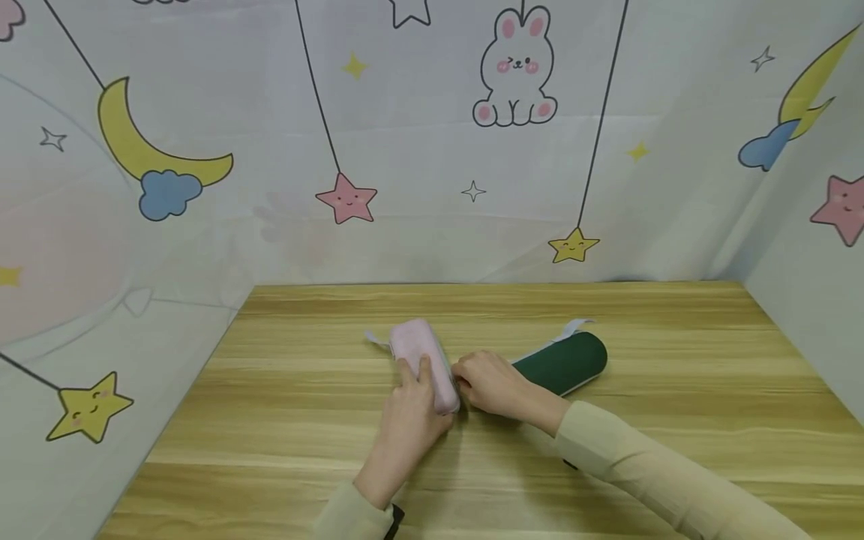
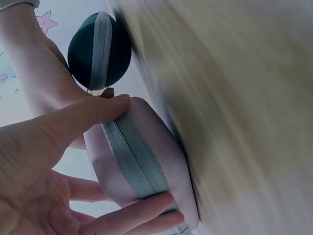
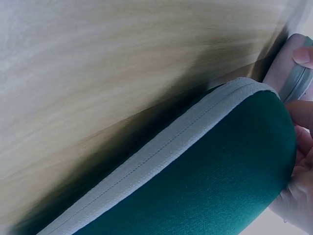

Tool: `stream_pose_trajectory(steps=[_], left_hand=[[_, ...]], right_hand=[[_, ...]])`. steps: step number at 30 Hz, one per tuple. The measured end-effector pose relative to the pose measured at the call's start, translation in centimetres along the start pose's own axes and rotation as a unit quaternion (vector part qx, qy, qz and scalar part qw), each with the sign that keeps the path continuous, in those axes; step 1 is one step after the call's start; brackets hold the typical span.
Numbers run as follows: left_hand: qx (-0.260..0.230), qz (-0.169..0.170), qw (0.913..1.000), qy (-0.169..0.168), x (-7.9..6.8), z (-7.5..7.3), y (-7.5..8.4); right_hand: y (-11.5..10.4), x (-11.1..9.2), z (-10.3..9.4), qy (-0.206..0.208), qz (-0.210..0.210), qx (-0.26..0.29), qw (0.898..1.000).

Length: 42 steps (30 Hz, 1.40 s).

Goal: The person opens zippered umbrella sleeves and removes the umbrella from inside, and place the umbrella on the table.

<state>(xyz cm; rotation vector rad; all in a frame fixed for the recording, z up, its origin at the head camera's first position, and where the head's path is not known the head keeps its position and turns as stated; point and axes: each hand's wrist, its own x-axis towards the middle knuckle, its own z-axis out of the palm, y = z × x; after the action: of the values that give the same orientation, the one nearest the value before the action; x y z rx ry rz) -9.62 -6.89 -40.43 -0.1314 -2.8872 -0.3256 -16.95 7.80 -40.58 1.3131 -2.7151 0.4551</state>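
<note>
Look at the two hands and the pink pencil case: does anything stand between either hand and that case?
Nothing visible does. The left hand already holds the pink pencil case, thumb and fingers either side of its zip. The right hand is at the case's near end; the green pencil case lies behind it.

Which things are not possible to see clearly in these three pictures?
- Head view: near end of the pink pouch, covered by the left hand and right hand.
- Head view: near end of the green pouch, behind the right hand.
- Wrist views: table grain, motion-blurred.
- Right wrist: green pouch cut off by the bottom edge.
</note>
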Motion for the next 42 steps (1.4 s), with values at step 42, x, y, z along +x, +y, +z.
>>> stream_pose_trajectory(steps=[42], left_hand=[[-0.012, -0.052, 0.9985, 0.01, 1.4, 0.4, 0.6]], right_hand=[[-0.3, -1.1, 0.1, 0.021, -0.021, -0.039, 0.999]])
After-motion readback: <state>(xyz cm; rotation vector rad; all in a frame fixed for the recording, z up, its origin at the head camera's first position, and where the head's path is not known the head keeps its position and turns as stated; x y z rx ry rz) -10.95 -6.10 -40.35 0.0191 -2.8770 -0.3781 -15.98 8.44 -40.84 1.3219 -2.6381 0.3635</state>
